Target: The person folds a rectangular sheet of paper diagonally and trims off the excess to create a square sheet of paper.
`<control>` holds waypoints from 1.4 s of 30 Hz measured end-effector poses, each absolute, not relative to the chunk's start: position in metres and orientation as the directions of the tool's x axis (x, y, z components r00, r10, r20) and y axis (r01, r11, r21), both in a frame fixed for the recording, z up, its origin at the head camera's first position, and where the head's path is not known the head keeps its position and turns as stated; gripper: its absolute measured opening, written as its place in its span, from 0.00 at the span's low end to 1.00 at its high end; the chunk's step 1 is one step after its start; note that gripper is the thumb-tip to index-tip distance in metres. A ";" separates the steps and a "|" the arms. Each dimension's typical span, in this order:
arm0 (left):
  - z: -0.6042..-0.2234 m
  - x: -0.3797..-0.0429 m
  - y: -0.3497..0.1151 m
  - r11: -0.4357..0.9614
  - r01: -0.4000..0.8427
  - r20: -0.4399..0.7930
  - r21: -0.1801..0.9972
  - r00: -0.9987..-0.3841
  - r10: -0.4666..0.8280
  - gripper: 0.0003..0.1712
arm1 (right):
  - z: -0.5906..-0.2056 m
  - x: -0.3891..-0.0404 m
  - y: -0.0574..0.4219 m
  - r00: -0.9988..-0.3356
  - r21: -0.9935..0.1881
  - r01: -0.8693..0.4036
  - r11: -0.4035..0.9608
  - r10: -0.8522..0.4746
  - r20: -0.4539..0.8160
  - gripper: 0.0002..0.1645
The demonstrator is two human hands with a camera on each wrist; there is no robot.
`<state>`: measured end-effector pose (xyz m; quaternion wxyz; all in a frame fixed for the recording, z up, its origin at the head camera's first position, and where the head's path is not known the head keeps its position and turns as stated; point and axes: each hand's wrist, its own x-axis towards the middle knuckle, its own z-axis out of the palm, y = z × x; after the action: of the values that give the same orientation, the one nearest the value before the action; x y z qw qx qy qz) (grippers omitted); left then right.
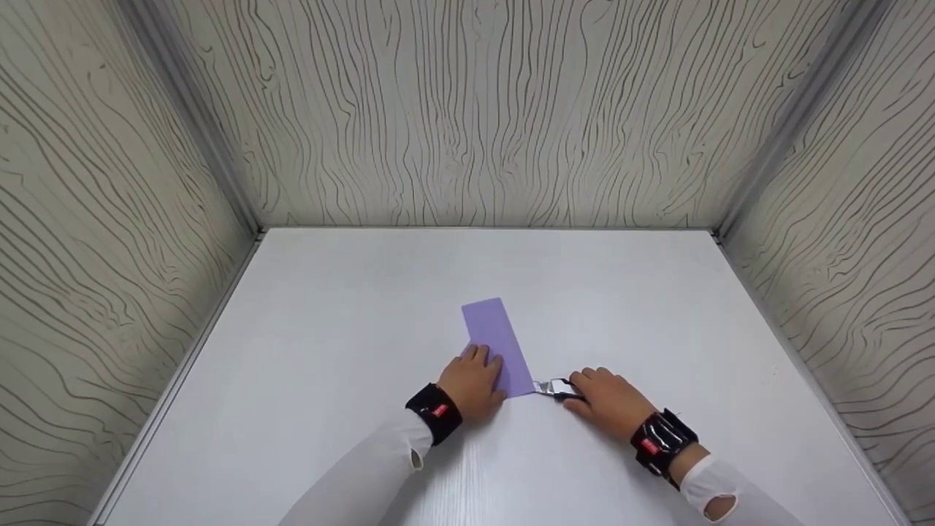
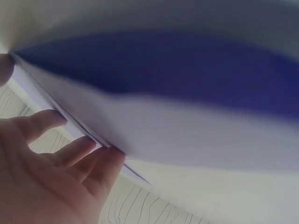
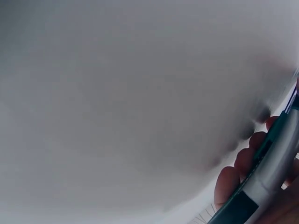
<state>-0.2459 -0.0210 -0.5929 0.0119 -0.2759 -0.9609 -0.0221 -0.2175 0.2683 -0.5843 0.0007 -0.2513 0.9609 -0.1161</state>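
A narrow piece of purple paper point(image 1: 493, 326) lies at a slant near the middle of the white table. My left hand point(image 1: 470, 383) rests on its lower left part with the fingers extended; in the left wrist view, the fingertips touch the dark purple paper point(image 2: 187, 70), which appears folded, with a gap between layers. In my right hand point(image 1: 612, 403) is a utility knife point(image 1: 561, 388), silver and dark, pointing left. Its blade end meets the paper's lower right corner. The right wrist view shows fingers wrapped round the knife's handle point(image 3: 268, 179); the blade is mostly cut off there.
The white tabletop point(image 1: 350, 292) spreads out around the paper. Wood-grain patterned panels point(image 1: 467, 109) stand at the back and both sides, joined by grey corner posts point(image 1: 193, 117). Both wrists wear black straps point(image 1: 436, 414).
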 end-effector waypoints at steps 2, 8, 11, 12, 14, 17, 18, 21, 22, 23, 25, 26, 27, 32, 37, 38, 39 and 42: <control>-0.588 -0.245 -0.022 0.848 0.528 0.017 0.053 -0.849 0.528 0.36 | -0.584 -0.218 0.267 -0.872 -0.226 -0.486 0.844 -0.487 0.056 0.14; -0.581 -0.244 -0.024 0.836 0.545 0.010 0.071 -0.838 0.545 0.35 | -0.588 -0.218 0.268 -0.868 -0.194 -0.496 0.846 -0.493 0.067 0.15; -0.581 -0.245 -0.025 0.824 0.564 0.021 0.062 -0.826 0.564 0.35 | -0.592 -0.220 0.267 -0.861 -0.177 -0.508 0.843 -0.501 0.086 0.16; -0.580 -0.246 -0.026 0.823 0.565 0.011 0.062 -0.825 0.566 0.35 | -0.592 -0.220 0.266 -0.856 -0.175 -0.517 0.838 -0.508 0.095 0.16; -0.579 -0.247 -0.027 0.821 0.567 -0.004 0.062 -0.823 0.569 0.35 | -0.593 -0.220 0.265 -0.851 -0.171 -0.525 0.834 -0.515 0.103 0.16; -0.577 -0.248 -0.028 0.820 0.570 -0.023 0.058 -0.820 0.572 0.35 | -0.593 -0.220 0.264 -0.857 -0.180 -0.515 0.838 -0.507 0.091 0.16; -0.577 -0.248 -0.028 0.819 0.571 -0.027 0.057 -0.819 0.573 0.35 | -0.592 -0.220 0.264 -0.859 -0.183 -0.512 0.839 -0.505 0.088 0.16; -0.578 -0.249 -0.028 0.817 0.575 -0.035 0.050 -0.816 0.576 0.35 | -0.591 -0.219 0.264 -0.867 -0.191 -0.498 0.846 -0.494 0.072 0.15; -0.578 -0.250 -0.028 0.817 0.575 -0.041 0.047 -0.816 0.576 0.35 | -0.591 -0.219 0.263 -0.866 -0.193 -0.498 0.845 -0.495 0.071 0.16; -0.578 -0.250 -0.028 0.817 0.574 -0.045 0.045 -0.816 0.576 0.35 | -0.592 -0.220 0.263 -0.865 -0.198 -0.500 0.843 -0.496 0.070 0.16; -0.578 -0.251 -0.028 0.818 0.573 -0.054 0.039 -0.817 0.575 0.36 | -0.592 -0.221 0.262 -0.863 -0.205 -0.503 0.840 -0.500 0.066 0.17; -0.578 -0.252 -0.029 0.818 0.574 -0.058 0.037 -0.816 0.575 0.36 | -0.592 -0.221 0.262 -0.864 -0.209 -0.500 0.841 -0.499 0.061 0.17; -0.578 -0.252 -0.029 0.817 0.575 -0.062 0.036 -0.815 0.576 0.36 | -0.593 -0.222 0.262 -0.865 -0.213 -0.498 0.841 -0.499 0.055 0.17; -0.576 -0.252 -0.029 0.809 0.587 -0.055 0.023 -0.808 0.587 0.36 | -0.593 -0.224 0.263 -0.878 -0.218 -0.472 0.854 -0.478 0.028 0.15; -0.576 -0.252 -0.029 0.809 0.588 -0.039 0.016 -0.808 0.588 0.35 | -0.591 -0.225 0.261 -0.865 -0.221 -0.498 0.838 -0.500 0.053 0.15; -0.576 -0.252 -0.029 0.808 0.589 -0.036 0.017 -0.807 0.589 0.34 | -0.592 -0.225 0.260 -0.861 -0.215 -0.505 0.836 -0.505 0.058 0.15; -0.577 -0.251 -0.029 0.808 0.589 -0.035 0.017 -0.807 0.589 0.35 | -0.592 -0.225 0.260 -0.860 -0.208 -0.507 0.837 -0.506 0.062 0.15; -0.578 -0.250 -0.028 0.808 0.589 -0.045 0.022 -0.806 0.590 0.35 | -0.592 -0.224 0.260 -0.867 -0.196 -0.497 0.845 -0.495 0.066 0.15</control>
<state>-0.2502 -0.0282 -0.5776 -0.0249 -0.3101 -0.9504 -0.0037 -0.2244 0.2602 -0.5923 -0.0063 -0.2582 0.9605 -0.1035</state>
